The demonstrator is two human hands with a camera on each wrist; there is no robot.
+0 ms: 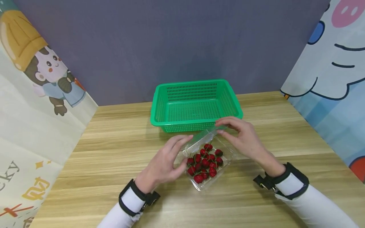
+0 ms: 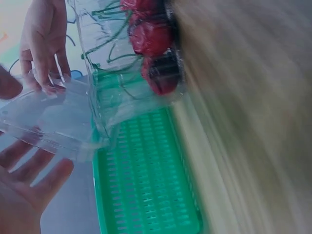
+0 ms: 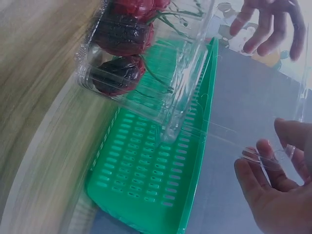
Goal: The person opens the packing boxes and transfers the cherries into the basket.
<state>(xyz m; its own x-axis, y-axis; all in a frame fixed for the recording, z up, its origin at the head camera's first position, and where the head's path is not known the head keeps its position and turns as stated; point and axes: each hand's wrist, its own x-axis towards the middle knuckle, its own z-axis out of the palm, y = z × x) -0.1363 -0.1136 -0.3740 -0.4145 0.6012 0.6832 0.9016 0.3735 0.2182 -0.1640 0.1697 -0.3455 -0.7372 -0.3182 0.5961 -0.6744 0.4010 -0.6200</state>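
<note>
Holding up the clear plastic lid point(image 1: 201, 139), the person works with both hands over a transparent container point(image 1: 199, 186) set at an angle on the wood-grained surface point(image 1: 119, 136). Dark red cherries point(image 1: 205, 163) with green stems fill much of it, clustered in its base. The right hand point(image 1: 240, 136) has its fingers bent at the lid's far end, the thumb opposite and the thin edge between them. The left hand point(image 1: 165, 160) keeps its fingers fairly straight against the lid's other end, the thumb spread well away from them. Seen from here, the lid rises on the container's far side, near a green basket point(image 1: 196, 122) with slotted walls standing just behind. White sleeves point(image 1: 328, 209) end in black-edged wrist straps point(image 1: 291, 183). A grey-purple wall point(image 1: 171, 41) closes off the back, while printed cloths hang either side: a cartoon figure in a yellow hat point(image 1: 52, 72) on the left, a pink-snouted drawing point(image 1: 348, 12) on the right.
</note>
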